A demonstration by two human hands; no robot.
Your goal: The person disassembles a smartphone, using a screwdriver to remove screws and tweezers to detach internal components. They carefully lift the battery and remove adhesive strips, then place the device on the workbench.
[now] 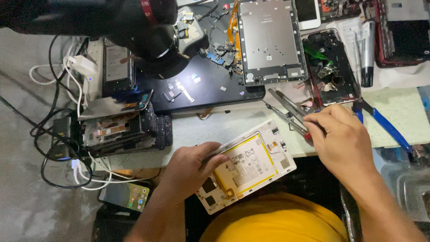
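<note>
while gripped, flat rectangular opened tablet (251,166)

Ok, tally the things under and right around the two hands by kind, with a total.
Opened white tablets with a yellow battery, held by the left hand: 1
Red-tipped screwdrivers, at the right hand: 1
Metal tweezers: 1
Blue-handled pliers: 1
Total: 4

Top centre: grey tablet back plate (270,40), lying flat on the dark mat (210,96).
Upper right: opened black phone frame (330,67), loose parts inside.
Right: blue-handled pliers (385,125) on the bench.
Left: stack of stripped phones (123,130), tangled cables (58,148) beside.
Top left: dark microscope head (156,40).
</note>
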